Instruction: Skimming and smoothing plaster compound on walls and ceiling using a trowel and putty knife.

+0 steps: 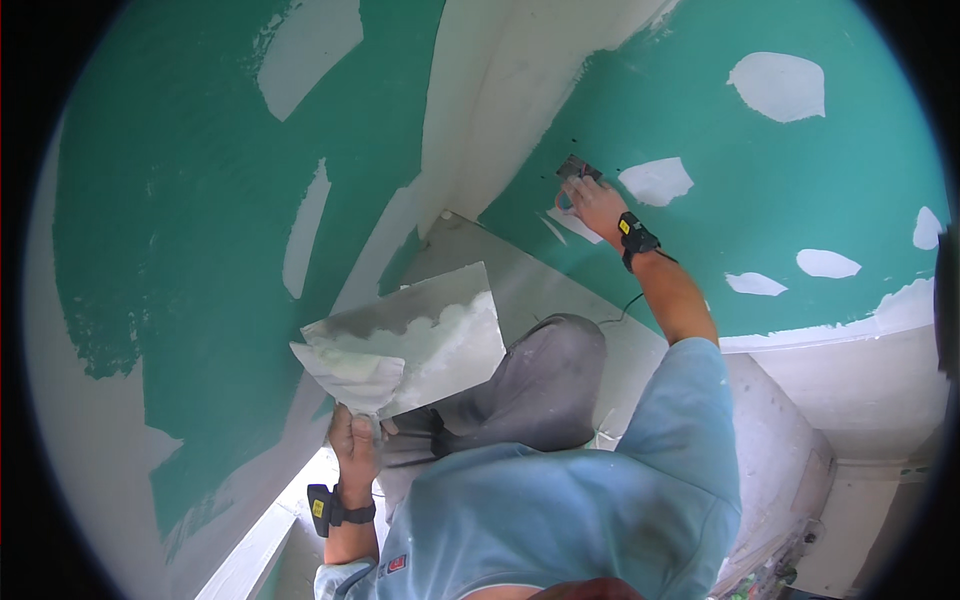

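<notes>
Green drywall (200,200) on both sides of a corner, patched with white filler. Right hand (592,205) far up, closed around a small putty knife (577,168) pressed to the board beside a white patch (655,180). Left hand (352,440) near, gripping a broad trowel (350,375) and a metal hawk (430,335) loaded with compound. Best done with blade held low, steady pressure, edges feathered thin, hawk level.
</notes>
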